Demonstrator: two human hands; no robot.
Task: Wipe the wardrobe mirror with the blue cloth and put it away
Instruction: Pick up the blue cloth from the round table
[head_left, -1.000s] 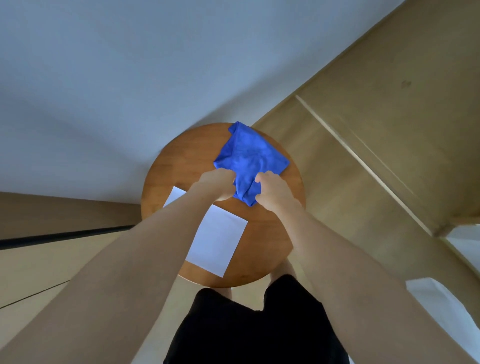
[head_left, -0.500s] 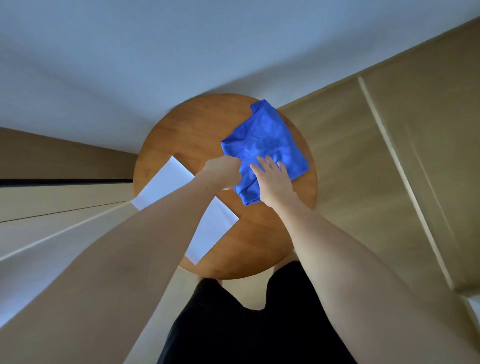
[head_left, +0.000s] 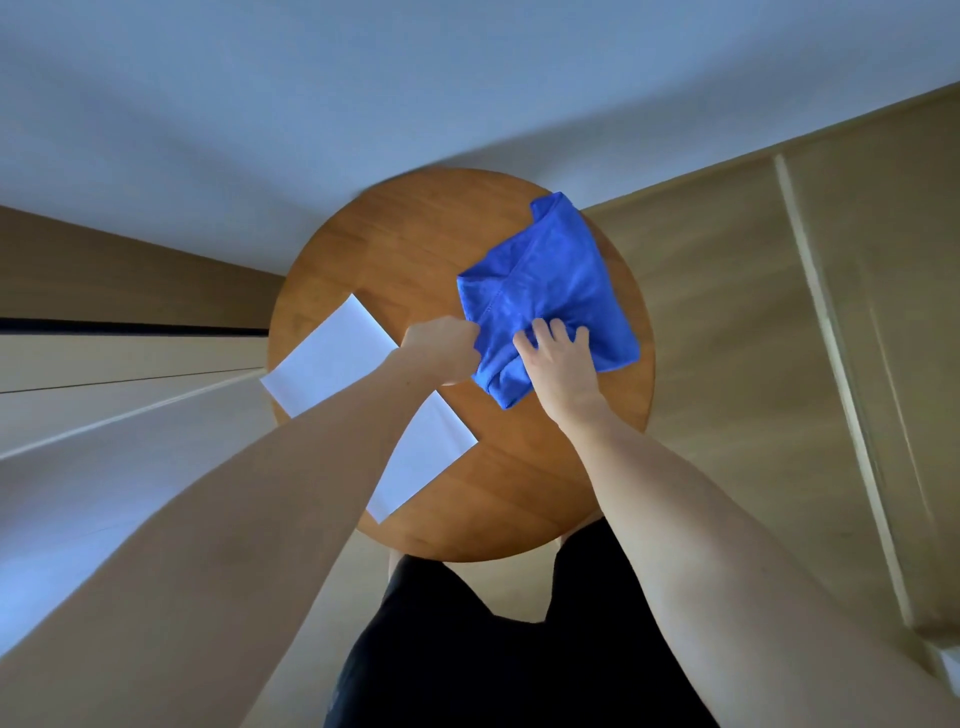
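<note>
Head view, looking straight down: a pale wall (head_left: 363, 93) fills the far part of the scene, and light wooden flooring (head_left: 727, 322) runs along the right, with a thin pale strip crossing it from far to near. At the left there are flat pale and tan panels (head_left: 104, 364) parted by a dark line; what they belong to cannot be told.

A round wooden table (head_left: 415, 260) sits in the middle of the scene, its far edge against the wall. At the near edge of the view the person's black shorts (head_left: 493, 665) show below the tabletop. Both bare forearms reach from the near corners toward the table.

A white sheet of paper (head_left: 332, 358) lies on the left half of the table, its left corner hanging just past the rim; the left forearm crosses over its middle, hiding part of it.

The blue cloth (head_left: 545, 275) lies folded on the right half of the table, reaching to the far-right rim, well clear of the floor. A stitched hem shows along one fold near its left side.

The right hand (head_left: 558, 364) rests flat on the near part of the cloth, its fingers straight and spread, pressing the fabric down. The left hand (head_left: 441, 351) is just left of it, fingers curled in at the cloth's near-left edge, pinching that edge; the fingertips themselves are hidden behind the knuckles. The two hands are close together but not touching.
</note>
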